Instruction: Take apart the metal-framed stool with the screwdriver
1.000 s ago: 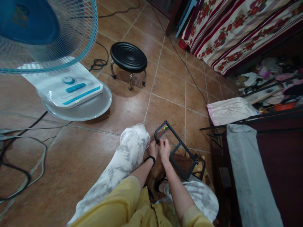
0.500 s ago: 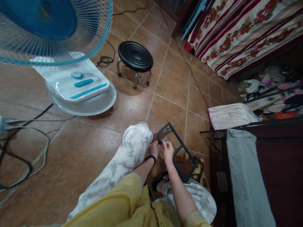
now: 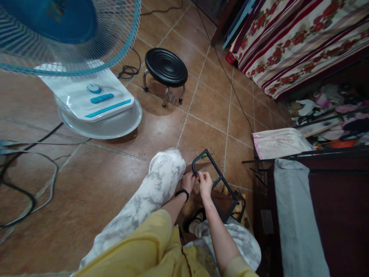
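Both hands, left hand (image 3: 188,181), right hand (image 3: 205,181), pinching black metal frame (image 3: 219,180)

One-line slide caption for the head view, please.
Both hands, left hand and right hand, pinch the black metal frame beside a fan.

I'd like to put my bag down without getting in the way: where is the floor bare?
Bare tiles lie between the fan base, the black stool and the raised knee, and past the stool toward the bed. It is crowded at the cables and around both hands on the black frame.
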`<state>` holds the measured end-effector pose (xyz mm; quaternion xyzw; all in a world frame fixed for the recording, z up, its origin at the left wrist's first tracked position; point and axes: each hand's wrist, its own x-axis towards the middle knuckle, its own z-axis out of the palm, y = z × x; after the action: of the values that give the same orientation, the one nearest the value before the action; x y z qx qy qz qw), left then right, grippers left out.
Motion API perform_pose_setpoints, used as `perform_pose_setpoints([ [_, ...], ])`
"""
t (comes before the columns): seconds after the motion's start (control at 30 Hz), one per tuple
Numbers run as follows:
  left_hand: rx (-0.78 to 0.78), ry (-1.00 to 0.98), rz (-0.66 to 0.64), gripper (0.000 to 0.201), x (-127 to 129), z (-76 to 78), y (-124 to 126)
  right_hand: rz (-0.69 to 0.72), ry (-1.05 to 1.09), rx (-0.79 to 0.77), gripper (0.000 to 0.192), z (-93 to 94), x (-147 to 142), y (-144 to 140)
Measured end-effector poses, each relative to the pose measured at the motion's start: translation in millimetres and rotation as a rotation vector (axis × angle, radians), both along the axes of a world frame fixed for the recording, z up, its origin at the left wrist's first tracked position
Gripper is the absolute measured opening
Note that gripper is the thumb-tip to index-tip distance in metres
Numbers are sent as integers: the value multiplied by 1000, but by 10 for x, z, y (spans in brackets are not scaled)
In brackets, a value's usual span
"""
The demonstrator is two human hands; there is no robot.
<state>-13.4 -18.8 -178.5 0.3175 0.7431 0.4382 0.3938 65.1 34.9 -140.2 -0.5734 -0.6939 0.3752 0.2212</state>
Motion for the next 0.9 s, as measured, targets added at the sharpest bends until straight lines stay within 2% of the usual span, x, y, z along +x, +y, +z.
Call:
perform_pose_setpoints([
  [0.27, -63, 44, -26, 31, 17, 45, 2, 28, -111, 52, 37, 55, -70, -23],
  [0.4, -147, 57, -32, 26, 20, 94, 8, 20, -182, 65, 38, 56, -121, -52],
  [0.57, -193, 91, -35, 27, 11, 127, 7, -2, -130, 31, 37, 64, -124, -93],
  [0.9, -183, 95, -8, 26, 18, 105, -8, -40, -120, 88, 38, 10, -135, -130],
])
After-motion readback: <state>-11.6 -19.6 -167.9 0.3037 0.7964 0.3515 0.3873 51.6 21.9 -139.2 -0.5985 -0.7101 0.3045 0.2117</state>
